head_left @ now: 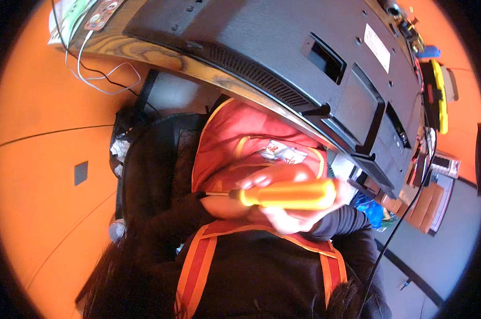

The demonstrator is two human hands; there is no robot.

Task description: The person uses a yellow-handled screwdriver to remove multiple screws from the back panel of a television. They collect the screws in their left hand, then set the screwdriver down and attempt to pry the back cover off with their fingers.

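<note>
Nearest us, a screwdriver (288, 195) with a yellow-orange handle lies crosswise in front of the apron, its butt to our right and its thin metal shaft to our left. Our right hand (291, 219) grasps the handle, fingers bent round from behind. Our left hand (222, 206) shows as a patch of skin under the shaft; glare and overlap spoil the view there, so we cannot tell whether its fingers grip or lie loose. Dark sleeves (339, 220) on both arms.

We note a red apron (224, 127) with orange edging and a white printed patch, its straps running down a black top (261, 260).

Just beyond our hands: a large dark flat panel (283, 64), back uppermost, with vent slots, recesses and a white label (377, 48). It rests on a wooden table (139, 48) with strong grain. At the table's left end, a phone (102, 15) in a patterned case, white cable (91, 78) plugged in.

To our left, a black chair (150, 165). Farther off on the right: a blue plastic bag (369, 211), brown boxes (424, 207), a yellow-and-black case (437, 98). Orange panelling (43, 106) curves round the left side, bearing a small grey plate (81, 173).
</note>
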